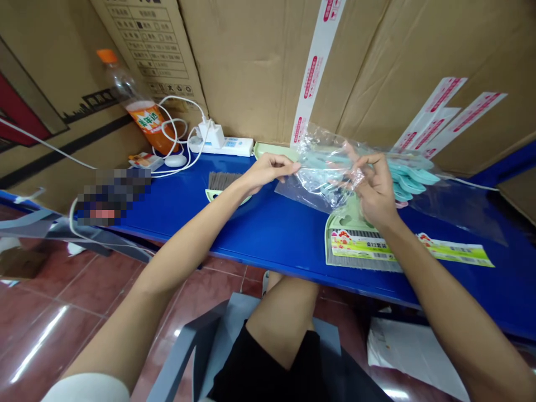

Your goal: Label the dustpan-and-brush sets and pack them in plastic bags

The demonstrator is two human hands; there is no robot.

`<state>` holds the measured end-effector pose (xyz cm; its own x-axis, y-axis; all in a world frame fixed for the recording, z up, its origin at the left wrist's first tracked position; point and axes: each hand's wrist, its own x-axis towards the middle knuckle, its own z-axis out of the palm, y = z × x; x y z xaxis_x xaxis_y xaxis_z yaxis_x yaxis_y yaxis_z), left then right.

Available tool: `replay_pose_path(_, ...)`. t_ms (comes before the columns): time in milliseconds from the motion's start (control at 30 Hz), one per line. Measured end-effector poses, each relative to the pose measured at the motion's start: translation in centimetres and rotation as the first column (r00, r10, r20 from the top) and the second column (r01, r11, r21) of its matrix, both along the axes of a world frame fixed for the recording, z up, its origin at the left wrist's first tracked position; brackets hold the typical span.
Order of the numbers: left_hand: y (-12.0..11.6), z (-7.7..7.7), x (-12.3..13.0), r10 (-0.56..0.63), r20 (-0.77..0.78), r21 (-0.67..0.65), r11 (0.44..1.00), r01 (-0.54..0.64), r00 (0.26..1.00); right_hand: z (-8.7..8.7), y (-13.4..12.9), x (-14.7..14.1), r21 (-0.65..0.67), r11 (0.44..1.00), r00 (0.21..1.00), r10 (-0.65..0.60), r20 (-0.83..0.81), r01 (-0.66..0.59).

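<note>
A clear plastic bag [320, 178] is stretched between my two hands above the blue table. My left hand [274, 169] pinches its left edge, thumb and fingers together. On the other side, my right hand [372, 187] grips the bag with bent fingers. Below my right hand lies a green dustpan [330, 245] with a grey-bristled brush [364, 259] and a printed label strip [360, 244] on it. Another label strip [460, 252] lies to the right. Several light-blue plastic pieces [412, 178] are stacked behind my right hand. Near my left forearm is a small green brush [224, 181], partly hidden.
An orange drink bottle [148, 120], white cables and a power strip [234, 146] stand at the back left. Cardboard [251, 67] walls the blue table [259, 234] at the back. A white package [414, 352] lies under the table on the right.
</note>
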<state>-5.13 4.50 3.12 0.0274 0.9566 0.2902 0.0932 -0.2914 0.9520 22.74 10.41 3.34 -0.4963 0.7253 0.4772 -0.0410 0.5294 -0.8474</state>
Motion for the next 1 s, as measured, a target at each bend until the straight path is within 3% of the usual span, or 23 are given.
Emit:
replay_pose_path(100, -0.1, 0.1, 0.3, -0.023, 0.001, 0.039, 0.999, 0.022, 1.000, 0.3, -0.4, -0.2, -0.027, 0.998, 0.998, 0.051, -0.021, -0.052)
replay_pose_path(300, 0.3, 0.3, -0.3, 0.184, 0.125, 0.184, 0.961, -0.205, 0.975, 1.5, -1.3, -0.3, -0.039, 0.998, 0.998, 0.040, 0.040, -0.039)
replay_pose_path(433, 0.3, 0.7, -1.1, 0.197, 0.174, 0.189, 0.955, -0.229, 0.965, 3.5, -0.3, 2.5, -0.029, 0.978, 0.965, -0.199, 0.172, 0.207)
replay_pose_path(533, 0.1, 0.8, -1.2, 0.171, 0.158, 0.182, 0.963, -0.199, 0.973, 4.6, 1.9, 6.3, 0.070, 0.948, 0.808, -0.303, 0.505, 0.311)
replay_pose_path(600, 0.0, 0.9, -1.2, 0.153, 0.132, 0.147, 0.974, -0.172, 0.979, 4.9, 3.6, 8.8, 0.085, 0.981, 0.636, -0.180, 0.751, 0.176)
replay_pose_path(667, 0.0, 0.9, -1.1, 0.149, 0.115, 0.105, 0.981, -0.161, 0.982, 4.7, 4.8, 10.3, 0.051, 0.998, 0.481, -0.066, 0.874, 0.044)
replay_pose_path(800, -0.1, 1.1, -1.1, 0.168, 0.105, 0.045, 0.984, -0.174, 0.980, 3.7, 5.4, 10.2, 0.042, 0.998, 0.308, -0.022, 0.951, -0.056)
replay_pose_path(900, -0.3, 1.1, -1.7, 0.100, 0.090, 0.021, 0.995, -0.102, 0.991, 3.1, 5.0, 8.9, 0.079, 0.986, 0.280, -0.036, 0.959, -0.143)
replay_pose_path(1000, -0.4, 1.2, -2.7, 0.040, 0.055, -0.023, 0.999, -0.039, 0.998, 2.8, 4.9, 8.3, 0.113, 0.974, 0.341, -0.039, 0.939, -0.199)
